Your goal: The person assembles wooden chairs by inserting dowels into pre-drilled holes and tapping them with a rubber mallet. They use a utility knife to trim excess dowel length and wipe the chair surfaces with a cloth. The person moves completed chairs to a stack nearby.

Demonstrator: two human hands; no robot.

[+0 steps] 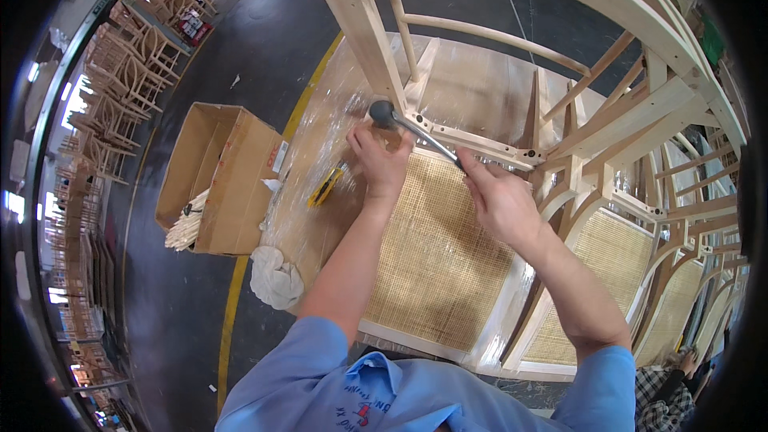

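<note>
My right hand is closed round the handle of a mallet with a dark round head. The mallet's head lies over the corner joint of a pale wooden chair frame, just above my left hand. My left hand's fingers are curled at that corner; what they pinch, if anything, is hidden. Below both hands lies a woven cane panel with a pale border. A yellow utility knife rests on the plastic-wrapped work surface, left of my left forearm.
On the left stands an open cardboard box with thin wooden sticks. A crumpled white cloth sits at the surface's left edge. More chairs with cane panels line the right. Part of another person shows at lower right.
</note>
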